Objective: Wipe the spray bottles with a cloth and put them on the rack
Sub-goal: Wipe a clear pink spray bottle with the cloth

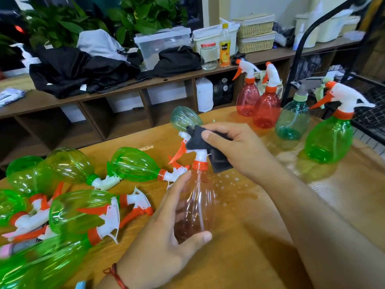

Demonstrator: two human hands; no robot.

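At the far right of the wooden bench [239, 236] is the black wire rack [370, 113]. The clear pinkish bottle [200, 201] is upright near centre. It looks empty, so probably light, thin-walled and slick, and best gripped round the body. The left hand [166, 236] wraps that body. The right hand [235, 149] pinches a dark cloth [200, 140] against its top.

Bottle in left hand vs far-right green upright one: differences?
Colour: held bottle is pale pinkish-clear; green bottle is bright green. State: left hand grips the held bottle while right hand holds a dark cloth to its sprayer; green bottle stands untouched. Both: white sprayers, orange collars.
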